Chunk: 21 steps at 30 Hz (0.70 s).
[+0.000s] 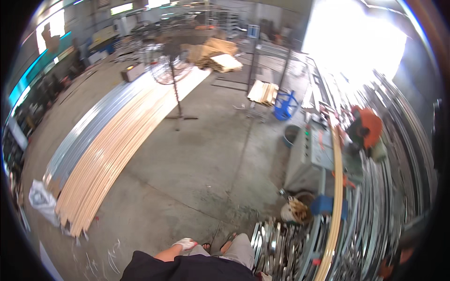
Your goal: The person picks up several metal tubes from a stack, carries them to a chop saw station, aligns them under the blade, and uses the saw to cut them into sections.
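My left hand (186, 243), in a white glove with a touch of red, hangs against the left leg of my light grey trousers (240, 253). Its fingers are too small and smeared to show whether they are open or closed, and I see nothing held in it. Low at the picture's edge, a pale scrap beside my dark shirt (187, 270) may be my right hand (265, 277); its fingers are hidden. Nearest to that side lies a pile of short metal offcuts (276, 246). Long wood-coloured profiles (335, 187) run across the grey cutting machine (300, 161) at the right.
Long wood-coloured strips (117, 154) and silvery ones lie on the floor at left, by a white sack (43, 201). A stand fan (172, 70) rises behind them. An orange round saw guard (370, 127), a blue reel frame (285, 105), a bucket (295, 210) and metal bars stand right.
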Each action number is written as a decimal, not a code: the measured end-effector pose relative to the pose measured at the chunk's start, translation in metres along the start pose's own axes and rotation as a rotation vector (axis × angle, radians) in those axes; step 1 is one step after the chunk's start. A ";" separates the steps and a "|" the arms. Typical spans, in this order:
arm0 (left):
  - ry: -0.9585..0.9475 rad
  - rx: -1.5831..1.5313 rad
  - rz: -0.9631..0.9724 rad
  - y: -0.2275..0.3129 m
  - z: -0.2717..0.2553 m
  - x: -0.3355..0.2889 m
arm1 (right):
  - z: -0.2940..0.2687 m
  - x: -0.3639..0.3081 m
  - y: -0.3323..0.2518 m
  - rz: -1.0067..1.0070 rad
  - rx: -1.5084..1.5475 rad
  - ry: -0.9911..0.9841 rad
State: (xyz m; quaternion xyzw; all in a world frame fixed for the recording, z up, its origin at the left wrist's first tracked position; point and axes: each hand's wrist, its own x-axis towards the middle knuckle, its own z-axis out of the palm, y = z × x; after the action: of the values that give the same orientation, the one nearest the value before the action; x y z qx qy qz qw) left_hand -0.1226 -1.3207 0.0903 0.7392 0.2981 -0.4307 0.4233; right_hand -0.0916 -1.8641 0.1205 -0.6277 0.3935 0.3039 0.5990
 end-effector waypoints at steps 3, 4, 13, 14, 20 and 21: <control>0.041 0.039 0.128 0.092 -0.032 0.008 | 0.036 0.030 -0.097 -0.054 0.027 -0.050; -0.016 -0.039 0.077 0.117 -0.043 0.009 | 0.049 0.044 -0.127 -0.056 0.030 -0.082; 0.290 -0.496 -0.120 0.209 -0.198 0.119 | 0.137 0.357 -0.344 0.024 -0.259 -0.268; 0.261 -0.619 -0.172 0.203 -0.204 0.109 | 0.173 0.334 -0.387 -0.069 -0.426 -0.174; 0.275 -0.782 -0.112 0.372 -0.272 0.160 | 0.203 0.379 -0.598 -0.238 -0.318 -0.141; 0.293 -0.713 -0.105 0.396 -0.282 0.172 | 0.207 0.389 -0.620 -0.215 -0.270 -0.138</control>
State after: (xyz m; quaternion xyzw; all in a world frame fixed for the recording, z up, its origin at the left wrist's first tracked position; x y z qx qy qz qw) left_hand 0.3821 -1.2421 0.1602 0.5829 0.5240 -0.2111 0.5840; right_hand 0.6556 -1.7266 0.0868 -0.7186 0.2376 0.3305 0.5638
